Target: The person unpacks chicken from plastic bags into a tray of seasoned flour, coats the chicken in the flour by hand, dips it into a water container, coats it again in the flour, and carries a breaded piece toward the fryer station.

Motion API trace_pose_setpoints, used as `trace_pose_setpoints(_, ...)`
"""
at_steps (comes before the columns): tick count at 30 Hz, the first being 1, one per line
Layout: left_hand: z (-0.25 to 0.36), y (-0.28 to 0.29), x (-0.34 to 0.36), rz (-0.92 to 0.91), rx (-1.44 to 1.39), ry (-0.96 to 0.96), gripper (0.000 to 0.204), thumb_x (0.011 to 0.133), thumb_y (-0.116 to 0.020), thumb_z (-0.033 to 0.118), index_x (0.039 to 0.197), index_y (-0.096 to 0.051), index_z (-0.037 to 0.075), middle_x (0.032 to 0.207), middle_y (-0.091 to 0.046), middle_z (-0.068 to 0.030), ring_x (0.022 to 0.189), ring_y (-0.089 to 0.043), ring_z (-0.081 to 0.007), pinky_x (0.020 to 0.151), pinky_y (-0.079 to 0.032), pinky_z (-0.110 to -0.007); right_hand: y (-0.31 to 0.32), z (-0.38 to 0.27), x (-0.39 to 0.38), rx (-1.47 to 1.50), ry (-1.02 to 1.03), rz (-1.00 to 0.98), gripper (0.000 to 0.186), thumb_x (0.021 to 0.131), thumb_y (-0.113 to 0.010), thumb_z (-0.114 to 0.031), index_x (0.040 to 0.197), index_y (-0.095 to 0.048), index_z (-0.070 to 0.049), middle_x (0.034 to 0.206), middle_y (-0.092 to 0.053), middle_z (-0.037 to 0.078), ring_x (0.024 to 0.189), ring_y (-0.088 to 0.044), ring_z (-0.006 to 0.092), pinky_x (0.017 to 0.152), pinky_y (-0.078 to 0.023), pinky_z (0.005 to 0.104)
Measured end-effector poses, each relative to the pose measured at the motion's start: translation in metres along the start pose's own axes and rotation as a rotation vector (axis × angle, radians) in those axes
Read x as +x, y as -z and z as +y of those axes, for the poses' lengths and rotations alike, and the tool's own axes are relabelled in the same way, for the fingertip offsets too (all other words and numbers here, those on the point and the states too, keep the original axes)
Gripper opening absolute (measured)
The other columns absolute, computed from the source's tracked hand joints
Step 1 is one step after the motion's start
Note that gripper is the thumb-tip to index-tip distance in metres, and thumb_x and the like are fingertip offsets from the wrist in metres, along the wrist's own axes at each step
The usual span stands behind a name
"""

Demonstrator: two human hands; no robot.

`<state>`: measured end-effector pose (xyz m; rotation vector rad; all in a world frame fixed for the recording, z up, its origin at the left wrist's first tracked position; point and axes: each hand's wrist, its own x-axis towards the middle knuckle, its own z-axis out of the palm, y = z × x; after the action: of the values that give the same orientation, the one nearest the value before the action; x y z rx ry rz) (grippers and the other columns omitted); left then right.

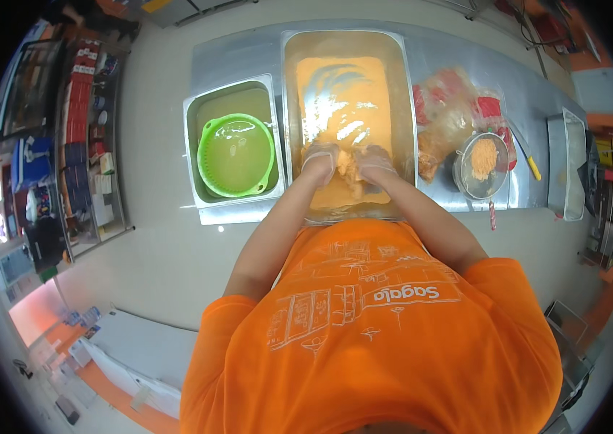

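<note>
My left hand [321, 160] and my right hand [374, 163], both in clear plastic gloves, are down in the near half of a deep metal pan [402, 108]. Orange, flour-like powder [343, 79] lies spread across the pan. Between my hands is a lumpy clump [350, 168] coated in the same powder, with more lumps trailing toward me. My fingers look curled inward at its two sides. Their tips are buried or blurred by the coating, and what they grip is not clear.
Left of the pan, a green plastic basket [269, 155] sits in a metal tub [192, 116] of cloudy liquid. To the right lie a clear plastic bag [451, 116], red packets [489, 107], a sieve [458, 173] with orange crumbs, and a yellow-handled knife [533, 166]. A narrow metal pan [574, 166] stands beyond.
</note>
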<state>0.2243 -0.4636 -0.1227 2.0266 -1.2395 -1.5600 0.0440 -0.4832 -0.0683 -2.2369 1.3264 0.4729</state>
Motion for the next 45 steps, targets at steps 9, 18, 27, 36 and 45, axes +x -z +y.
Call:
trace_pose_setpoints(9,0.008,0.017,-0.044,-0.369,1.202,-0.506,0.024,0.083,-0.056,0.009,0.097,-0.075,0.004,0.104,-0.071,-0.0197,0.096,-0.069,-0.0350,0.080,-0.056,-0.041,-0.012,0.041,0.031,0.324,-0.104,0.009,0.047,0.101,-0.041,-0.025,0.141,-0.049,-0.002,0.145,-0.047,0.028,0.138,-0.042,0.0392,0.115,-0.035,0.0434)
trace_pose_setpoints(18,0.035,0.039,-0.036,0.068,1.048,-0.635,0.020,0.083,-0.054,0.008,0.093,-0.071,0.004,0.102,-0.071,-0.0184,0.095,-0.069,-0.0341,0.079,-0.055,-0.045,-0.051,0.002,-0.010,0.558,0.034,-0.216,0.050,0.100,-0.046,-0.033,0.140,-0.048,-0.003,0.140,-0.053,0.024,0.133,-0.047,0.0378,0.111,-0.036,0.0461)
trace_pose_setpoints(27,-0.024,-0.022,-0.018,-0.440,0.943,-0.207,0.033,0.086,-0.049,0.012,0.108,-0.071,0.002,0.109,-0.071,-0.0183,0.095,-0.069,-0.0368,0.080,-0.054,-0.046,-0.050,0.014,-0.017,0.406,-0.033,-0.362,0.058,0.105,-0.033,-0.045,0.153,-0.036,-0.014,0.152,-0.041,0.024,0.140,-0.039,0.0383,0.117,-0.028,0.0447)
trace_pose_setpoints(36,-0.079,-0.036,-0.002,-0.214,0.491,-0.086,0.024,0.087,-0.051,0.014,0.097,-0.071,0.005,0.087,-0.069,-0.0182,0.079,-0.067,-0.0272,0.069,-0.052,-0.043,-0.094,-0.019,0.022,0.813,-0.313,-0.290,0.066,0.103,-0.031,-0.055,0.134,-0.059,-0.005,0.132,-0.061,0.023,0.123,-0.057,0.0365,0.105,-0.041,0.0438)
trace_pose_setpoints(45,-0.048,-0.057,0.002,-0.091,0.409,-0.093,0.027,0.090,-0.054,0.022,0.105,-0.071,0.007,0.102,-0.071,-0.0158,0.091,-0.068,-0.0305,0.075,-0.054,-0.044,-0.100,-0.032,0.009,2.101,-0.204,-0.393,0.052,0.101,-0.044,-0.049,0.131,-0.057,-0.009,0.116,-0.067,0.013,0.099,-0.066,0.0298,0.079,-0.056,0.0475)
